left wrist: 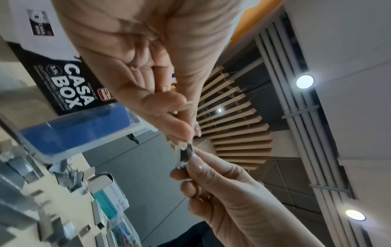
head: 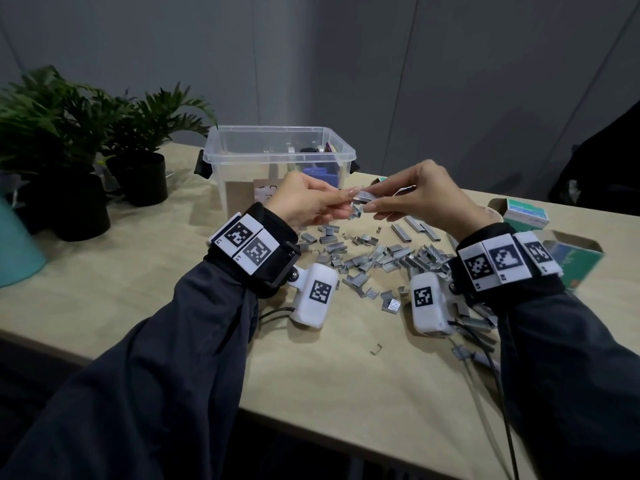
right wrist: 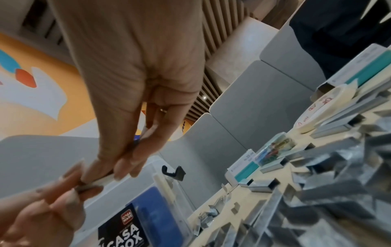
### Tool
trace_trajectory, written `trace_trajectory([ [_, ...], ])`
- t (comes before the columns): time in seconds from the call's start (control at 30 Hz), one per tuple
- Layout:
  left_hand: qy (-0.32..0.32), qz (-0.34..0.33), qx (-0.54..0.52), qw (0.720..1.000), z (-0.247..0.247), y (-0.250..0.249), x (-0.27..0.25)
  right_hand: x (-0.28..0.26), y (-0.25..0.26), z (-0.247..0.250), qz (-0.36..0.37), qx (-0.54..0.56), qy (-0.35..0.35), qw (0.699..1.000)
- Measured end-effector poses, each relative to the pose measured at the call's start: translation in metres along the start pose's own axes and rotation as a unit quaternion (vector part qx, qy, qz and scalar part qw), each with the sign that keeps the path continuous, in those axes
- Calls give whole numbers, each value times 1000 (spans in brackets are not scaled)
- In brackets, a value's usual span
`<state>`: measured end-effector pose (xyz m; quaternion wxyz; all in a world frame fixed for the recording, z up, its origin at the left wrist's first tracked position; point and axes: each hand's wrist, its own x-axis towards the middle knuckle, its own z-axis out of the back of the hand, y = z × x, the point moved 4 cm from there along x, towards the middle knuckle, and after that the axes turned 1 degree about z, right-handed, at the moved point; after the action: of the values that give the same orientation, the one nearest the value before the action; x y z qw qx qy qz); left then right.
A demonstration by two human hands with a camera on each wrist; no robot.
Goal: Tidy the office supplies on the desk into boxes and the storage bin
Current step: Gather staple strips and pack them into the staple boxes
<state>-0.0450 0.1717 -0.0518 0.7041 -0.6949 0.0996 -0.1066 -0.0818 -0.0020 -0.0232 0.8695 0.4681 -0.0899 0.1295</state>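
Note:
Both hands meet in the air just in front of the clear storage bin [head: 221,152]. My left hand [head: 346,199] pinches one end of a short silver staple strip [head: 362,197] between thumb and fingertips. My right hand [head: 374,203] pinches the other end. A white cardboard flap [head: 405,190] shows under the right palm. The left wrist view shows the staple strip [left wrist: 186,154] end-on between the left hand [left wrist: 187,139] and the right hand [left wrist: 190,167]. In the right wrist view, the right hand [right wrist: 110,173] holds a pale flat piece [right wrist: 105,181]. A heap of loose staples [head: 374,258] lies below.
Open teal-and-white staple boxes [head: 526,216] [head: 575,258] lie at the right. The bin holds a blue item [head: 320,176] and small supplies. Potted plants [head: 79,140] stand at the back left and a teal object [head: 17,251] at the left edge. Long staple strips [head: 415,228] lie near the boxes.

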Motion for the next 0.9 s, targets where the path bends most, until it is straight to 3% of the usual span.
trace_trajectory([
  [0.17, 12, 34, -26, 999, -6, 1, -2, 1, 3, 3, 45, -45, -37, 997],
  [0.33, -25, 29, -58, 998, -4, 3, 0, 4, 5, -1, 55, -115, 11, 992],
  [0.4, -33, 27, -77, 996, -1, 3, 1, 5, 4, 3, 60, -138, -20, 988],
  [0.5, -12, 24, -91, 995, -1, 2, -1, 4, 7, 11, 93, -138, -70, 984],
  [0.7, 21, 24, -115, 993, -3, 0, -2, 3, 6, 7, 96, -161, -23, 982],
  [0.9, 29, 20, -139, 990, -5, 1, -2, 5, 12, 4, 127, -187, -55, 972],
])
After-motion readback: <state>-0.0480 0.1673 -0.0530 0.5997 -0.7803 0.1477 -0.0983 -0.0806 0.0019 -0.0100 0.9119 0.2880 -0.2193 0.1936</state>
